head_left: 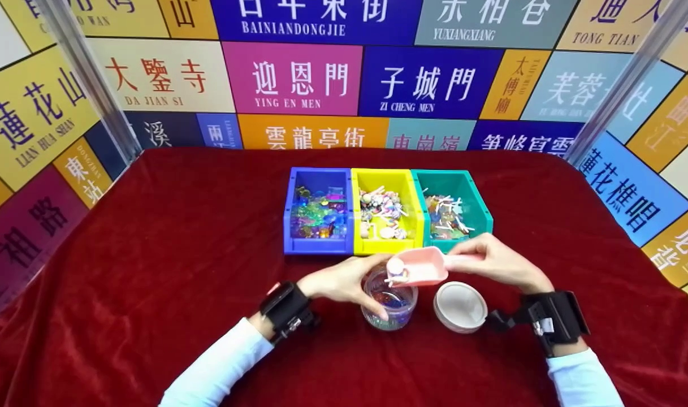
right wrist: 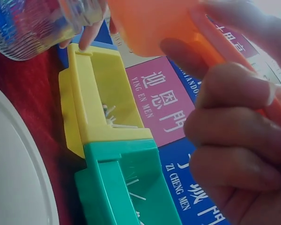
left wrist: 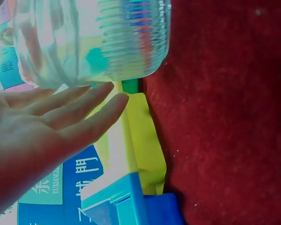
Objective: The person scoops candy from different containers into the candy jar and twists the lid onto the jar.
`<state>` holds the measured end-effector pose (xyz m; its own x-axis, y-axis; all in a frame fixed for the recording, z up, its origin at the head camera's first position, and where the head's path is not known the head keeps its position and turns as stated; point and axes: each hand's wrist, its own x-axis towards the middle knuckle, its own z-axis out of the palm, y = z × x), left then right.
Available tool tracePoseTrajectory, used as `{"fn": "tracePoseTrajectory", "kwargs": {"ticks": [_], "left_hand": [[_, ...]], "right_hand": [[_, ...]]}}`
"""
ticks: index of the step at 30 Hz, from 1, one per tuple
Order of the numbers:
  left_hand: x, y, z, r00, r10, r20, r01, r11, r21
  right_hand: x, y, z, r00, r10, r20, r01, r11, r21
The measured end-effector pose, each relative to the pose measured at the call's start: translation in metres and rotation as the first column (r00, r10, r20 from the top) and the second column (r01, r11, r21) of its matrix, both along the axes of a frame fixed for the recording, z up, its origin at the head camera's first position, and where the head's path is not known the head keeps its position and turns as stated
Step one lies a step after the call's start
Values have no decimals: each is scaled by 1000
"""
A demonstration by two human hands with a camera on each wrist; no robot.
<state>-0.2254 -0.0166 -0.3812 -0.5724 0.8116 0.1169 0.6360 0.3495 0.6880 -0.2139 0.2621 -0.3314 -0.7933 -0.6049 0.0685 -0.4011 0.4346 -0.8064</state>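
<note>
Two hands meet over the near middle of the counter, which is draped in red cloth. The right hand pinches the handle of a pink scoop, fingers curled round it. The handle runs out toward 3 o'clock, and the bowl points toward 9 o'clock, tipped over the mouth of a clear jar. A pale sweet sits at the scoop's lip, right above the opening (whether it touches the rim I cannot tell). The jar stands upright on the cloth at 6 o'clock from the yellow bin and already holds some coloured bits.

The left hand comes in from 8 o'clock and steadies the jar's far side. In the left wrist view its fingers lie fairly straight and spread against the ribbed glass, touching rather than wrapping it. It is the nearer hand to the jar; the right forearm reaches in from 4 o'clock with the wrist bent inward.

A white lid lies flat just beside the jar at its 3 o'clock. Beyond, at 12 o'clock, three bins stand side by side, touching: blue bin, yellow, then green bin, each holding small sweets or trinkets.
</note>
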Motion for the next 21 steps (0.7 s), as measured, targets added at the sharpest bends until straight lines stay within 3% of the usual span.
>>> {"fn": "tracePoseTrajectory", "kwargs": {"ticks": [7,13,21], "left_hand": [[0,1,-5,999,-2,-46,2,1000,5],[1,0,-5,999,20,-25,-20,1000,-14],[1,-1,-7,999,43,-12,-44,999,-32]], "right_hand": [[8,-6,12,999,-36,-14,36,997,67],[14,-8,19,996,-55,-63,63,991,118],[8,1,7,981,-44,-191,80,979,188]]}}
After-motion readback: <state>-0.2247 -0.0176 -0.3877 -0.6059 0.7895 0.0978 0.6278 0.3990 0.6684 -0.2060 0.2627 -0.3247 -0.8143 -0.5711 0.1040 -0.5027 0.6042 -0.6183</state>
